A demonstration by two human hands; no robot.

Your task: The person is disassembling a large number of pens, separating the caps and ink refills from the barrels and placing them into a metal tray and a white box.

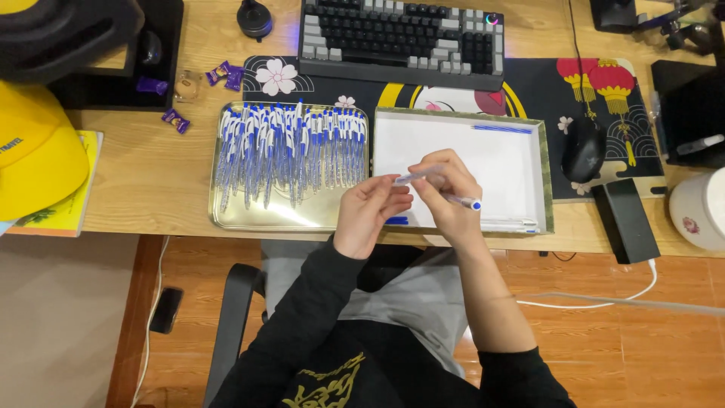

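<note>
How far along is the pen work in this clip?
Early. The white box holds only a few blue and clear pen pieces. Left hand and right hand together hold one pen over it. The gold tray is packed with a full row of blue-and-white pens.

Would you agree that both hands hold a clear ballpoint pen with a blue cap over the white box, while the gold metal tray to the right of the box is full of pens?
Not quite: the head view shows the gold metal tray of pens to the left of the white box, not the right. The left hand and right hand do hold a clear ballpoint pen with a blue cap over the box.
</note>
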